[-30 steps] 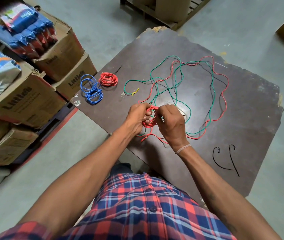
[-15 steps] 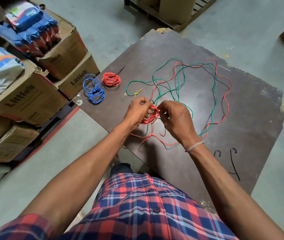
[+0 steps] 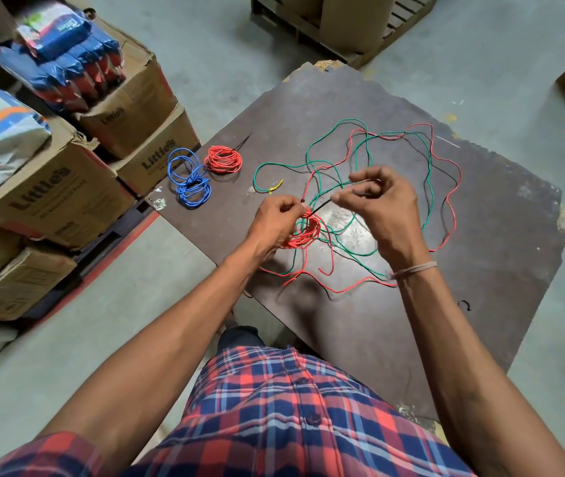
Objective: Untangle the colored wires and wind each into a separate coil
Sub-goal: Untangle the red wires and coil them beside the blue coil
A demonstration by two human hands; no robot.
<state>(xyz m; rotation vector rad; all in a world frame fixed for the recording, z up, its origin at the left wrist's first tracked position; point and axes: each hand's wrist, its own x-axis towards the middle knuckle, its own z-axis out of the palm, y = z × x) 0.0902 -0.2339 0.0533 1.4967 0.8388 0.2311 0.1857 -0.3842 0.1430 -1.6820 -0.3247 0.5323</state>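
My left hand [image 3: 275,220] grips a partly wound red coil [image 3: 305,234] above the dark board [image 3: 480,270]. My right hand [image 3: 382,208] is raised beside it and pinches a thin black tie [image 3: 322,208] that runs toward the coil. The rest of the red wire [image 3: 454,187] loops loosely over the board, tangled with a green wire [image 3: 312,146]. A finished red coil [image 3: 223,160] and a blue coil [image 3: 189,182] lie at the board's left corner.
Stacked cardboard boxes [image 3: 50,187] with packets on top stand to the left. A wooden pallet [image 3: 339,25] sits beyond the board. A small black wire piece [image 3: 465,304] lies on the board near my right forearm. Concrete floor surrounds the board.
My right hand has lifted and moved right, away from the coil, drawing a black tie out. The left hand keeps hold of the red coil.
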